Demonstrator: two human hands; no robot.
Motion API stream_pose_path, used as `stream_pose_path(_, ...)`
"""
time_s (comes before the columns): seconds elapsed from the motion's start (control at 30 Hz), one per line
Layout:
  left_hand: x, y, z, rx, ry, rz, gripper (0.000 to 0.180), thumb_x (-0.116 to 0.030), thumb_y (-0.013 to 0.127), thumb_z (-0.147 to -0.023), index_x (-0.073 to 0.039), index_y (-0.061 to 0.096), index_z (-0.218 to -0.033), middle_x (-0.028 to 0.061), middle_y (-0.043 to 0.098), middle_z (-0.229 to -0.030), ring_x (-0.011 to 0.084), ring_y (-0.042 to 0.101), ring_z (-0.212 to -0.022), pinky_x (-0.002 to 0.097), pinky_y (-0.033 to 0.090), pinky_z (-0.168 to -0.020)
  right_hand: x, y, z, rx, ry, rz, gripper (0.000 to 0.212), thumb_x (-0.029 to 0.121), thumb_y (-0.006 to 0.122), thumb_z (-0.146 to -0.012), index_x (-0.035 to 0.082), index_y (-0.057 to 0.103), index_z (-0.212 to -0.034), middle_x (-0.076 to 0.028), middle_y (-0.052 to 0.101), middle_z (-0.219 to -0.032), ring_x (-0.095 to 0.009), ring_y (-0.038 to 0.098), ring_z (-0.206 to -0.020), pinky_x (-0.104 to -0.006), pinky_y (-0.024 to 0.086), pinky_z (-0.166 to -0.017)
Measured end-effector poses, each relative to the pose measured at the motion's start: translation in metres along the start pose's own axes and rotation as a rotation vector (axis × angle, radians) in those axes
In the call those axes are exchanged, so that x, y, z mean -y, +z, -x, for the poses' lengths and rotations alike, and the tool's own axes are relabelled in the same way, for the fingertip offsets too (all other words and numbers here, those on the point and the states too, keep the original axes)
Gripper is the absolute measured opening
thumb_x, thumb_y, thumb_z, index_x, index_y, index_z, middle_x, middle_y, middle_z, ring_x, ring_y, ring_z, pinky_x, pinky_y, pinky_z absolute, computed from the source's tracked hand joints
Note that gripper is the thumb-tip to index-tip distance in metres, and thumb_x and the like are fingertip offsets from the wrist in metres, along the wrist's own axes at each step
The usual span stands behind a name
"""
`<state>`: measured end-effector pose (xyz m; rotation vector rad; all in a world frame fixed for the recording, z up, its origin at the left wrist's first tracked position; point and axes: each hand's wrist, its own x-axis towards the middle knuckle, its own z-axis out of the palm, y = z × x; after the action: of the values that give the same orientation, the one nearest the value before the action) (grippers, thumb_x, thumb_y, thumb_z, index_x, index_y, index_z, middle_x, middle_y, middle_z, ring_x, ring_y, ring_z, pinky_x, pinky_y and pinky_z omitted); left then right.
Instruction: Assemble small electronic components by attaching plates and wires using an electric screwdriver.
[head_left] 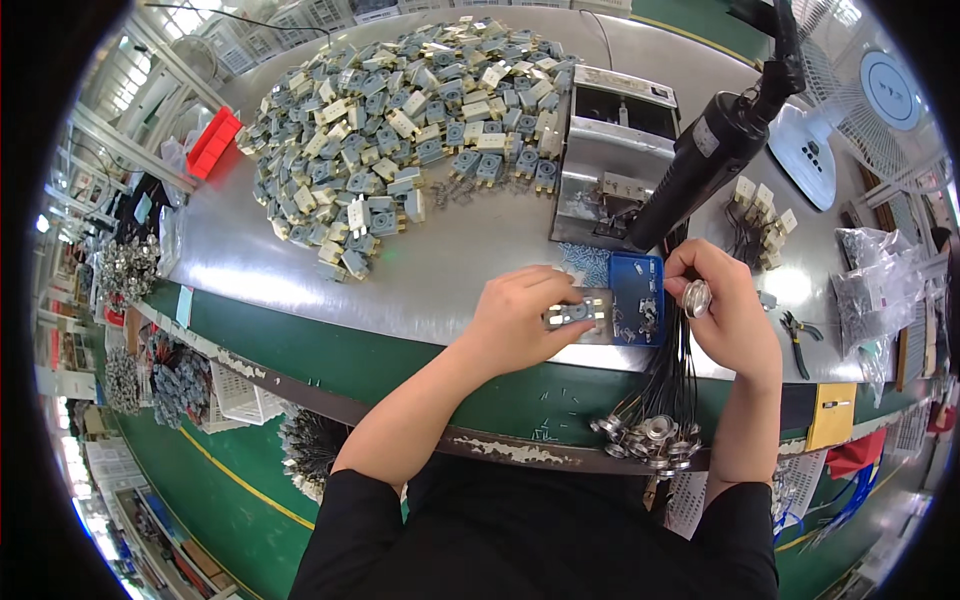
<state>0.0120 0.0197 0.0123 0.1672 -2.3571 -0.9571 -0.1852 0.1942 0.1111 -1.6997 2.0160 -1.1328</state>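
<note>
My left hand (525, 315) is closed on a small grey block-shaped electrical part (575, 314) with bright metal terminals, held just left of a blue tray (637, 268). Between the thumb and fingers of my right hand (730, 310) is a round silver metal part (697, 297), right of the tray. Black wires (676, 365) run down beside that hand. At the bench edge they end in a cluster of similar round metal parts (655, 440). Small screws (588, 262) lie in a heap at the tray's upper left.
A big pile of grey and cream blocks (400, 130) covers the far left. Behind the tray stands a metal machine (610, 150), and a black cylindrical tool (700, 165) hangs close over it. Pliers (798, 345), plastic bags (880, 280) and a fan (808, 150) sit right.
</note>
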Motion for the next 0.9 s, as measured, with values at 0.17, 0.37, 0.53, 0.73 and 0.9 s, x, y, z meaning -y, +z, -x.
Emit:
stream_pose_path(0.17,0.014,0.003,0.003,0.005,0.09,0.116,0.028,-0.013,0.095,-0.072,-0.005,0.077,-0.093,0.0093,0.079,-0.099,0.0299,0.076,-0.103,0.0395,0.061,-0.089,-0.005,-0.003,0.0,-0.017,-0.036,-0.007,0.009,-0.003,0.066,-0.093,-0.001,0.058,-0.097,-0.008,0.06,-0.079,-0.017,0.056,-0.068,-0.03,0.046,-0.065)
stream_pose_path(0.37,0.01,0.016,0.007,-0.054,0.086,0.093,0.025,-0.011,0.093,-0.073,-0.005,0.079,-0.093,0.0096,0.08,-0.102,0.0298,0.076,-0.104,0.0393,0.061,-0.089,0.006,-0.002,-0.001,0.002,0.084,-0.101,0.021,-0.011,0.063,-0.084,-0.002,0.062,-0.103,-0.017,0.069,-0.087,-0.032,0.071,-0.079,-0.0336,0.056,-0.077)
stream_pose_path(0.53,0.006,0.001,0.0,-0.039,0.233,-0.072,0.018,-0.01,0.087,-0.082,-0.006,0.08,-0.098,0.0114,0.079,-0.112,0.0298,0.076,-0.102,0.0385,0.061,-0.087,0.002,0.0,-0.003,0.038,-0.043,-0.04,0.02,-0.011,0.06,-0.084,-0.002,0.064,-0.101,-0.014,0.064,-0.087,-0.027,0.065,-0.078,-0.0336,0.051,-0.072)
stream_pose_path(0.73,0.033,-0.031,-0.025,-0.327,-0.284,-0.022,0.018,-0.006,0.078,-0.087,-0.001,0.078,-0.104,0.0157,0.077,-0.106,0.028,0.076,-0.084,0.0382,0.06,-0.077,0.013,0.0,0.001,0.132,0.005,-0.054,0.026,-0.011,0.052,-0.075,-0.002,0.066,-0.095,-0.014,0.059,-0.092,-0.027,0.059,-0.077,-0.0334,0.047,-0.069)
stream_pose_path(0.9,0.077,-0.044,-0.059,-0.18,-0.276,-0.426,0.016,-0.01,0.072,-0.091,-0.005,0.079,-0.105,0.0129,0.073,-0.1,0.0303,0.074,-0.085,0.0413,0.058,-0.076,0.014,0.001,0.0,0.134,-0.099,-0.02,0.018,-0.004,0.056,-0.078,-0.002,0.068,-0.09,-0.014,0.063,-0.093,-0.03,0.063,-0.079,-0.0356,0.049,-0.07)
